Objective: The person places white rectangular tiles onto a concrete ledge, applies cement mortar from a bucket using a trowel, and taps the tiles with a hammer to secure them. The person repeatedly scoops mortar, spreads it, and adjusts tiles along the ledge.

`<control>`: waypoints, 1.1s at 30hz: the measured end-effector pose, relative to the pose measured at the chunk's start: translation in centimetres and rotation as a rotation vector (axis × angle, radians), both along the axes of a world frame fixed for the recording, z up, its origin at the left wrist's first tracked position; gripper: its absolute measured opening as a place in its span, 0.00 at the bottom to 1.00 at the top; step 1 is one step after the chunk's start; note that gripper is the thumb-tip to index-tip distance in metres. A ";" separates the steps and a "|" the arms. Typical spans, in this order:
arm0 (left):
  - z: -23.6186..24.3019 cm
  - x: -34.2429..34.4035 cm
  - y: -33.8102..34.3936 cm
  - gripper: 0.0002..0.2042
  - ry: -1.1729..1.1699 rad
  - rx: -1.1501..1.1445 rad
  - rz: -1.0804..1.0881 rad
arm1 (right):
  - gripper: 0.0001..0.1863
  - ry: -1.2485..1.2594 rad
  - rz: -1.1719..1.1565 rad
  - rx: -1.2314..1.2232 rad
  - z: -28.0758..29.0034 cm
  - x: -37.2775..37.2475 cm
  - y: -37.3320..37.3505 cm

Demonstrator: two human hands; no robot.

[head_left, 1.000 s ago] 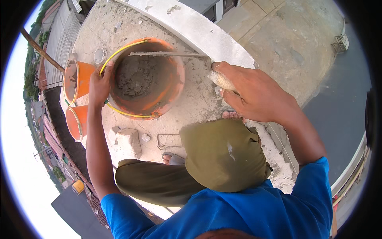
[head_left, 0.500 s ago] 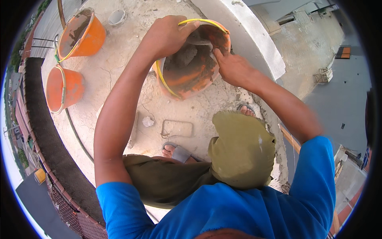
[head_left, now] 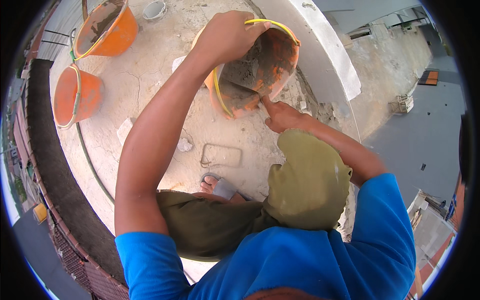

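My left hand (head_left: pixel 231 37) is closed on the yellow handle and rim of an orange bucket (head_left: pixel 282 57), which is tipped so that its mouth faces me. Grey mortar (head_left: pixel 245 70) coats the inside and lies in the bottom. At the near rim, my right hand (head_left: pixel 286 116) is closed on what looks like a trowel (head_left: pixel 240 92). Its dark flat blade lies inside the bucket against the near wall, and the fingers hide most of its handle.
Two more orange buckets, one mortar-smeared (head_left: pixel 112 37) and one lower down (head_left: pixel 80 95), stand at left beside a hose (head_left: pixel 90 160). A small white pail (head_left: pixel 154 10) is behind. A bent metal rod (head_left: pixel 222 156) lies near my foot. A low wall (head_left: pixel 320 50) edges the right.
My right hand has come down and toward me, from the bucket's right inner side to its near rim. My left hand and the bucket have shifted slightly right and away.
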State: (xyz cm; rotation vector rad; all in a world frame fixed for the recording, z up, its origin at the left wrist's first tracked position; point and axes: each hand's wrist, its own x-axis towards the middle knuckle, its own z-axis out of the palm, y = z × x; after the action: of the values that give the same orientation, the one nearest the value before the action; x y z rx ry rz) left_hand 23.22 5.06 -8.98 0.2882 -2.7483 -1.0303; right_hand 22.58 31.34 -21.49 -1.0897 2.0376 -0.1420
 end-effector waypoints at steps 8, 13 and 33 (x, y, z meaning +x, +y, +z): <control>1.6 0.0 -0.9 0.28 -0.092 -0.035 0.157 | 0.37 -1.252 -0.519 -0.203 3.2 2.0 -2.6; 0.9 -0.4 -4.5 0.31 -0.108 0.169 0.284 | 0.34 -1.665 -0.664 -0.337 4.7 -1.6 2.0; 0.9 -2.0 -5.2 0.25 -0.258 0.096 0.322 | 0.33 -0.805 -1.526 -0.850 11.5 -15.9 47.9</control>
State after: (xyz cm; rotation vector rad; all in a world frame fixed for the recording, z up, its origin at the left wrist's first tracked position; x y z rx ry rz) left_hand 21.24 -0.14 -8.08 0.9040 -2.7414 -1.1007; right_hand 6.72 79.29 -9.98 0.4000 1.5385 -1.9347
